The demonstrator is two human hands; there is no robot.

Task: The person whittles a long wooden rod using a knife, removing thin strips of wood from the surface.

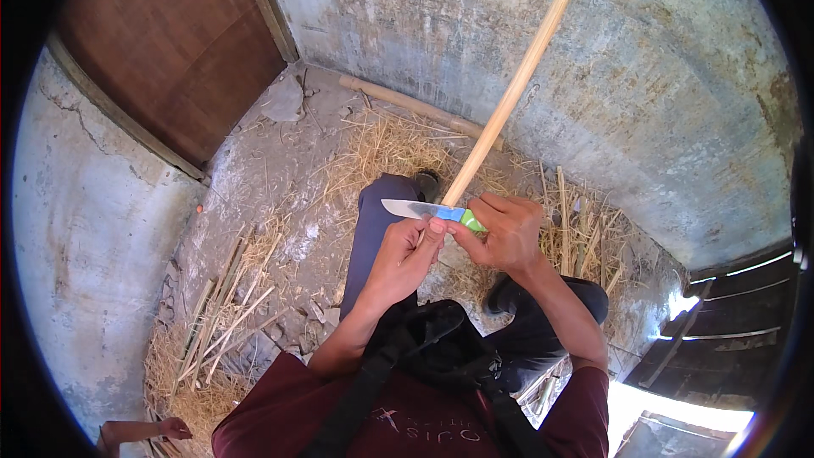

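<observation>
The right hand (509, 233) was clenched around the green-and-blue handle of a knife (434, 211), the steel blade pointing toward the person's left and lying flat across a long pale wooden stick (507, 103). The left hand (405, 256) sat just beside it, fingers curled around the lower end of the stick, with the thumb and fingertips touching the knife where blade met handle. The 2 hands were nearly touching each other, both held above the person's knees. From that grip the stick rose up and to the right, its far end well clear of the hands and standing in front of the grey concrete wall (644, 85). Below the hands showed the person's dark trousers (373, 229) and a dark shoe (428, 180) set on the floor, with the maroon shirt (280, 411) and black straps at the lower edge of the view. Dry straw (386, 144) lay scattered over the rough floor around the legs. A heap of split cane pieces (225, 309) lay well apart to the left, and more upright slivers stood in the straw just right of the right hand. A second pale pole (407, 103) rested along the foot of the wall, behind the straw. A brown wooden door (178, 42) filled the upper left corner. At the lower left edge, another person's hand (174, 429) reached into view near the straw.
</observation>
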